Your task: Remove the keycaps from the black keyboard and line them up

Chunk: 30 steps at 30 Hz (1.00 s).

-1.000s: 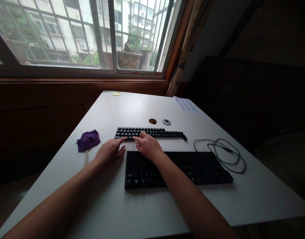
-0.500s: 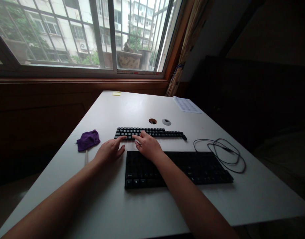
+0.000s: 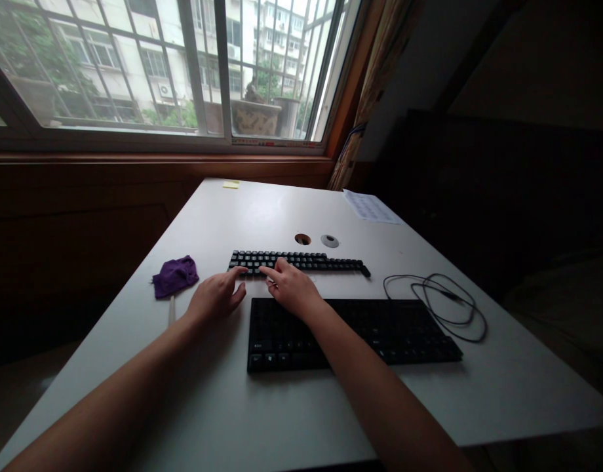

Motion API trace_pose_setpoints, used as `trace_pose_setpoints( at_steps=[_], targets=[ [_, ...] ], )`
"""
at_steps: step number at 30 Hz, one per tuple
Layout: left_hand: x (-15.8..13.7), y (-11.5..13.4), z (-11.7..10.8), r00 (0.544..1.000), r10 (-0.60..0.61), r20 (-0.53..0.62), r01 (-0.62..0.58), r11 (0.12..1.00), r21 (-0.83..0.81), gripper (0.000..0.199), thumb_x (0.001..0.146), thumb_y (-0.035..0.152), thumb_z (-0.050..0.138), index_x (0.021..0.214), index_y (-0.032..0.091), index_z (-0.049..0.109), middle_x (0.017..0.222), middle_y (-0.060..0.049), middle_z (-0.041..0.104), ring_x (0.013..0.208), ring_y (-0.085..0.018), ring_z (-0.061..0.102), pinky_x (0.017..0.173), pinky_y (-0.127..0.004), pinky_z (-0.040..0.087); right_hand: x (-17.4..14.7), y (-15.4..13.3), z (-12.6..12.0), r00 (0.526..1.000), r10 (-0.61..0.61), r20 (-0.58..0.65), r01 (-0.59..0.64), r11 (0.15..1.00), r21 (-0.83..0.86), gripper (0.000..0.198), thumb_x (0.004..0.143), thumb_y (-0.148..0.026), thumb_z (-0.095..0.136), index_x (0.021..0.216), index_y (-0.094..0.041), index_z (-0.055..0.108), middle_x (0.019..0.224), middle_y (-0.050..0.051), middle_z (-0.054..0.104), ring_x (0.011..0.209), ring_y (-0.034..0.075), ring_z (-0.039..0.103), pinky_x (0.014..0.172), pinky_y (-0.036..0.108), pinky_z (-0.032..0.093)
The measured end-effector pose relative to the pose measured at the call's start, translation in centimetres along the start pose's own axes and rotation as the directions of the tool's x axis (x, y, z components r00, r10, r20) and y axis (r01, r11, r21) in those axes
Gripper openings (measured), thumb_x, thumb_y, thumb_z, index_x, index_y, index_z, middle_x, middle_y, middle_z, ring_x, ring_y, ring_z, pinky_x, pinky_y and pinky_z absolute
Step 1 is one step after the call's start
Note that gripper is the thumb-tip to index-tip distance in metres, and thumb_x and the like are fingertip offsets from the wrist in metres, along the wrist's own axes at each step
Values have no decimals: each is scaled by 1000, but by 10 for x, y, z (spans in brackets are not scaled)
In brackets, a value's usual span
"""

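Observation:
Rows of small black keycaps lie close together on the white table, stepped along their right end. My left hand is at the left end of these rows, index finger stretched onto the front row and thumb apart. Beside it, my right hand points its index finger at a keycap in the same row, its other fingers partly curled. A small shiny spot shows under that hand, too small to make out. Nearer to me lies a black keyboard, with my right forearm across it; its key area is dark and hard to read.
A purple cloth lies on a pale stick at the left. The keyboard's black cable is looped at the right. Two round holes, one with a grey cover, printed paper and a yellow note are farther back.
Both index fingers have shifted very slightly left along the front row of keycaps. Everything else stays in place.

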<state>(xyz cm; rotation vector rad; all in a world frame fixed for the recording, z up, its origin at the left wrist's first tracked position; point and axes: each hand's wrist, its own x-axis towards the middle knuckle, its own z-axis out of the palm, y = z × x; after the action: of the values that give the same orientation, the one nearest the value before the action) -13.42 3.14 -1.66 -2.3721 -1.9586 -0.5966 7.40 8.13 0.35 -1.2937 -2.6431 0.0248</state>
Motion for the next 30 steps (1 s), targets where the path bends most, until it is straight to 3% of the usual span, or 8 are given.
trace_pose_setpoints(
  at_steps=[13, 23, 30],
  targets=[
    [0, 4, 0, 996, 2, 91, -7, 998, 62, 42, 93, 31, 47, 134, 22, 51, 105, -9, 73, 92, -25, 70, 79, -34, 52, 3, -1, 2, 999, -22, 50, 22, 1000, 1, 44, 97, -34, 45, 141, -35, 48, 121, 7, 51, 101, 20, 57, 84, 31, 48],
    [0, -1, 5, 994, 28, 108, -37, 995, 87, 46, 93, 33, 48, 137, 23, 49, 104, -11, 74, 90, -26, 71, 77, -34, 52, 1, -3, -2, 999, -22, 44, 22, 1000, 1, 44, 97, -33, 44, 141, -34, 48, 122, 7, 52, 105, 20, 57, 86, 31, 49],
    [0, 0, 3, 993, 38, 110, -48, 995, 89, 46, 93, 34, 48, 138, 23, 49, 99, -10, 74, 85, -25, 70, 73, -33, 51, -3, -1, -8, 998, 50, 31, -50, 999, 0, 41, 97, -33, 44, 138, -30, 52, 121, 8, 54, 103, 20, 59, 85, 30, 49]
  ],
)
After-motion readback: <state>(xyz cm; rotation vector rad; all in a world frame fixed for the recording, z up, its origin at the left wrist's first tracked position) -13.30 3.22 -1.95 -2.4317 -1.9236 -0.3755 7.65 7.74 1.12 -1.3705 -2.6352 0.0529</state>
